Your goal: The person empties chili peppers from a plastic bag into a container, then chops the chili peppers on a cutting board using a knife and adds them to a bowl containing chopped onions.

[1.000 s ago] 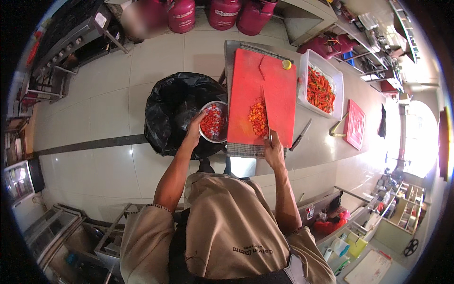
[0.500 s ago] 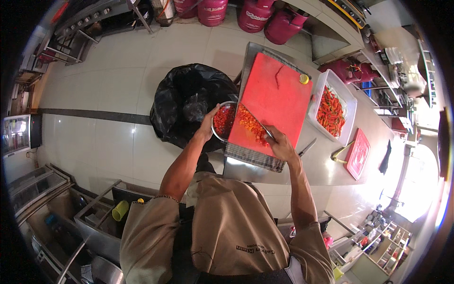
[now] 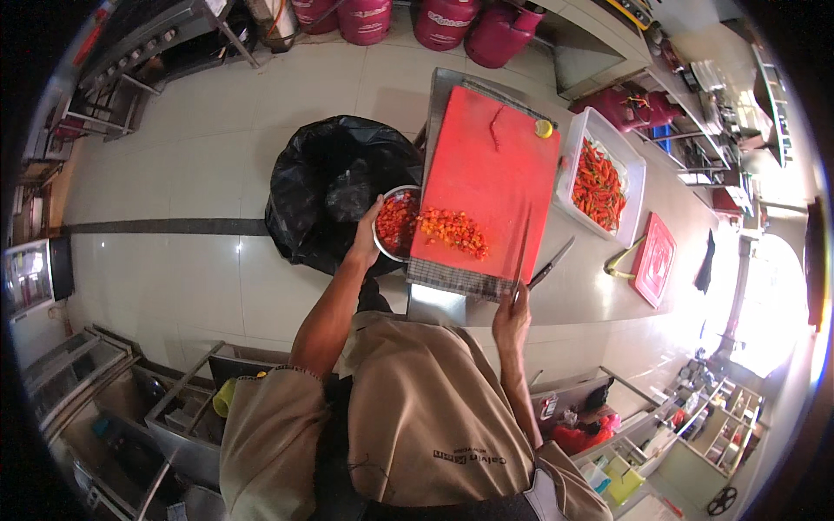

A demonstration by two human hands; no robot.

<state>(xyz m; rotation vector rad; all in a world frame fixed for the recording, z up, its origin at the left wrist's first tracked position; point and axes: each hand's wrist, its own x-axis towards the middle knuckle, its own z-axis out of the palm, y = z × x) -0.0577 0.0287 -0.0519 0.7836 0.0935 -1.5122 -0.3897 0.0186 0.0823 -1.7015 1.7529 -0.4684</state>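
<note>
My left hand (image 3: 368, 234) grips a round metal bowl (image 3: 380, 246) against the left edge of the red cutting board (image 3: 497, 182). Chopped red chillies (image 3: 398, 221) fill much of the bowl. On the board, more chopped chillies (image 3: 456, 233) lie in a loose band reaching the bowl's side. My right hand (image 3: 512, 314) is closed round the handle of a knife (image 3: 524, 247) at the board's lower right corner. The knife's blade points away from me over the board's right side. One whole dark red chilli (image 3: 496, 128) rests near the far edge, with a yellow round piece (image 3: 544, 128) at the corner.
A checked cloth (image 3: 459, 280) lies beneath the board on a steel table (image 3: 599, 291). To the right are a second knife (image 3: 556, 259), a white tub (image 3: 638, 178) of whole chillies and a red lid (image 3: 655, 271). A black bin bag (image 3: 295, 200) stands open left of the table.
My right hand and knife have moved from the chopped chillies toward me, to the board's lower right corner. The blade has swung upright and away from the pile. My left hand still holds the bowl.
</note>
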